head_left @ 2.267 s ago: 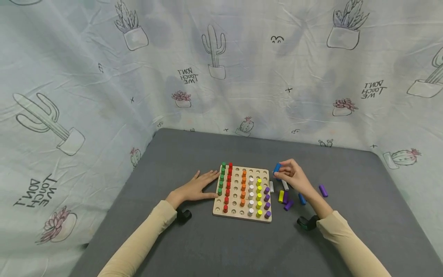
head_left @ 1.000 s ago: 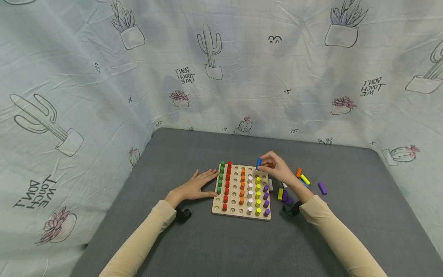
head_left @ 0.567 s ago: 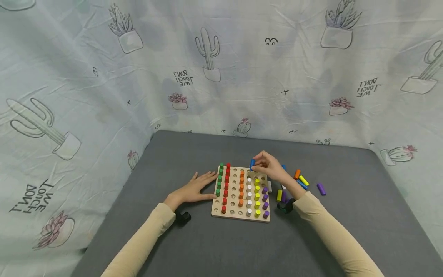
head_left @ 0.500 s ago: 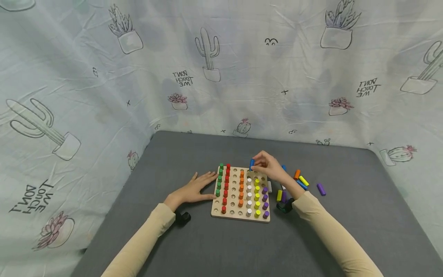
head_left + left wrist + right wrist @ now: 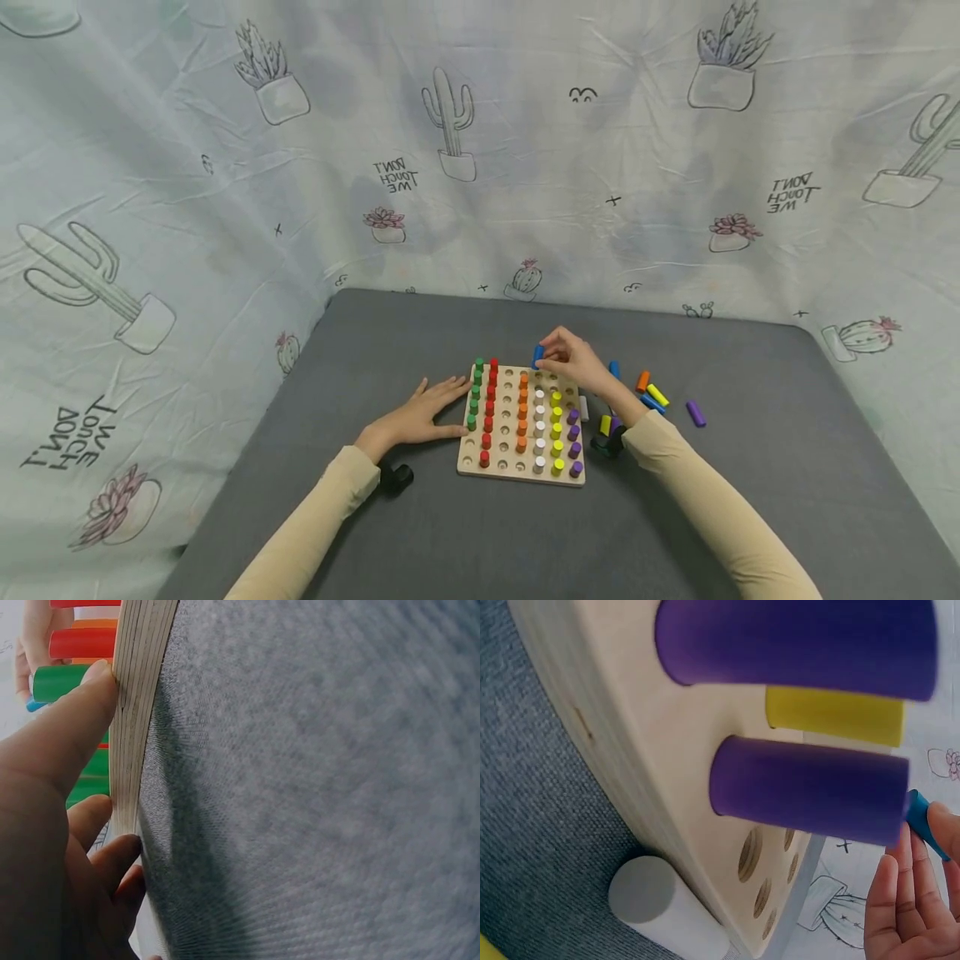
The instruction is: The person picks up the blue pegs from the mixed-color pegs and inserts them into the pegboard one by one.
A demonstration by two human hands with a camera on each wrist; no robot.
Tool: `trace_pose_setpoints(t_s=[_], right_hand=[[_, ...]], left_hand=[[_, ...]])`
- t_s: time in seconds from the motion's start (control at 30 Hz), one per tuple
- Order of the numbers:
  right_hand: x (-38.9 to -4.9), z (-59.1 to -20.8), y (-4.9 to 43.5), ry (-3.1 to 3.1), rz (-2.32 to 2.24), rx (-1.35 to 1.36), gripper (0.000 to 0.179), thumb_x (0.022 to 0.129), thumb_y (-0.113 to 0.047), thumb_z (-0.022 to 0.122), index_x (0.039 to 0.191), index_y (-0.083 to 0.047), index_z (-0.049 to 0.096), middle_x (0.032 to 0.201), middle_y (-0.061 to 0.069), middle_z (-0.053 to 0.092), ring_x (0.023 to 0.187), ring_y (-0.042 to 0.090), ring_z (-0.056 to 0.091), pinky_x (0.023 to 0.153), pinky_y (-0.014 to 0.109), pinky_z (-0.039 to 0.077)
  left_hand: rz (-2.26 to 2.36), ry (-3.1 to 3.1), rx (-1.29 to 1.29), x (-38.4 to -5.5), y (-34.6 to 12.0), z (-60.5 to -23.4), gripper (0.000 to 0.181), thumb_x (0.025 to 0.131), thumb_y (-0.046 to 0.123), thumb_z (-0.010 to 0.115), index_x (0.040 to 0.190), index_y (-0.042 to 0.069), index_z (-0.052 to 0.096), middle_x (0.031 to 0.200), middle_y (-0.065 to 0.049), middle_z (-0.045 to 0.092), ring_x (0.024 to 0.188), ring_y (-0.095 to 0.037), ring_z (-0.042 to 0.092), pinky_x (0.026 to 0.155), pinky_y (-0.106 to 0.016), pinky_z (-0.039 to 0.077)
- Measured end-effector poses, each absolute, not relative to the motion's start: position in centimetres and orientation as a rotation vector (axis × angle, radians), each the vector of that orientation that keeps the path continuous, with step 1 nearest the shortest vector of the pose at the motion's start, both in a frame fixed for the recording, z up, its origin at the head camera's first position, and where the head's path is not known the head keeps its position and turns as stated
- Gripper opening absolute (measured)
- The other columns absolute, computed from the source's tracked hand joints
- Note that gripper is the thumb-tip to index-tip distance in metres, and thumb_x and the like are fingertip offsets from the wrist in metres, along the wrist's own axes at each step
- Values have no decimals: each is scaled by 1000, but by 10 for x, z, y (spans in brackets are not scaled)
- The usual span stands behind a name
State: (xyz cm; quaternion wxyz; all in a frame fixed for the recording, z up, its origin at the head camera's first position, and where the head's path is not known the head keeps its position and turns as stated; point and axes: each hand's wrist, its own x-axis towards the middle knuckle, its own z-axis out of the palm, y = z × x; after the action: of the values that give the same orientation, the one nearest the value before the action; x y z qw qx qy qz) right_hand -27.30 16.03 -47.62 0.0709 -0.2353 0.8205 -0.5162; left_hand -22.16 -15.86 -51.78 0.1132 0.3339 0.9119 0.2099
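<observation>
A square wooden pegboard (image 5: 489, 472) lies on the table with columns of green, red, orange, white, yellow and purple pegs standing in it. My left hand (image 5: 414, 418) rests along its left edge, fingers spread; in the left wrist view the thumb (image 5: 82, 701) touches the board beside a green peg (image 5: 60, 682). Between thumb and fingers, my right hand (image 5: 573, 362) pinches a blue peg (image 5: 537, 357), slightly tilted, above the far edge behind the white column. The right wrist view shows this blue peg (image 5: 922, 825) beyond two purple pegs (image 5: 810, 787).
Right of the board lie loose pegs: a white peg (image 5: 584, 408) against its edge, a yellow peg (image 5: 605, 425), blue pegs (image 5: 652, 403), an orange peg (image 5: 643, 381), another yellow peg (image 5: 657, 394) and a purple peg (image 5: 696, 413). Some are partly hidden by the right forearm.
My right hand has carried the blue peg left, from beside the loose pegs to over the board's far edge. My left hand has stayed at the left edge.
</observation>
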Motion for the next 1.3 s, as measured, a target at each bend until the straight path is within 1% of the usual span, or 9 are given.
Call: trace_pose_setpoints(t_s=[0.13,0.2,0.27,0.37,0.43,0.5,1.0,1.17,1.3], right_hand=[[-276,-478,159,2467,-1533,-738,26,83,-18,60,103,-8,47,93,8,58,82,18,58,67,30,51],[-273,-471,155,2467,-1512,-781,27,83,-14,59,104,-3,47,93,12,58,83,22,59,69,32,50],[-276,-472,153,2483,-1477,-839,26,83,-14,60,103,-3,47,91,11,60,81,21,59,68,32,50],[-279,-472,147,2517,-1409,-881,24,83,-12,60,101,-4,47,88,9,62,80,19,60,69,31,51],[-284,-480,146,2547,-1365,-891,23,82,-15,61,100,-9,48,86,2,63,77,13,60,67,27,51],[-285,-480,142,2562,-1328,-883,22,83,-15,61,100,-9,48,86,1,63,77,12,60,67,26,51],[-288,-487,130,2551,-1282,-899,19,84,-15,59,98,-7,49,88,0,62,78,10,59,66,26,50],[-290,-491,129,2534,-1278,-917,18,84,-15,59,97,-6,50,87,-1,64,77,9,60,66,25,51],[-292,-491,127,2538,-1277,-955,16,84,-14,58,96,-7,50,87,0,64,76,9,60,65,24,51]], left_hand=[[626,2673,978,-222,-157,-518,81,78,64,44,142,27,10,147,1,11,134,-19,8,106,-51,-5],[628,2669,968,-221,-157,-517,81,78,64,44,142,28,9,147,1,11,134,-19,8,106,-51,-5],[628,2669,960,-221,-158,-517,81,77,65,44,142,28,9,147,1,11,134,-18,8,106,-51,-5],[627,2672,941,-221,-158,-518,82,77,66,43,141,29,9,147,3,11,134,-17,8,106,-51,-4],[628,2673,934,-221,-158,-518,82,77,67,42,141,29,9,147,3,11,134,-17,8,106,-51,-4],[625,2674,928,-221,-157,-519,82,76,67,42,141,30,9,147,3,11,134,-17,8,106,-51,-4],[636,2680,926,-222,-159,-519,81,77,65,44,141,30,10,147,3,11,134,-16,8,106,-50,-5],[654,2674,960,-222,-159,-520,79,78,63,45,141,29,11,147,1,12,134,-19,10,105,-54,-3],[650,2676,972,-222,-160,-520,79,79,63,44,141,28,10,147,1,12,134,-20,10,105,-54,-3]])
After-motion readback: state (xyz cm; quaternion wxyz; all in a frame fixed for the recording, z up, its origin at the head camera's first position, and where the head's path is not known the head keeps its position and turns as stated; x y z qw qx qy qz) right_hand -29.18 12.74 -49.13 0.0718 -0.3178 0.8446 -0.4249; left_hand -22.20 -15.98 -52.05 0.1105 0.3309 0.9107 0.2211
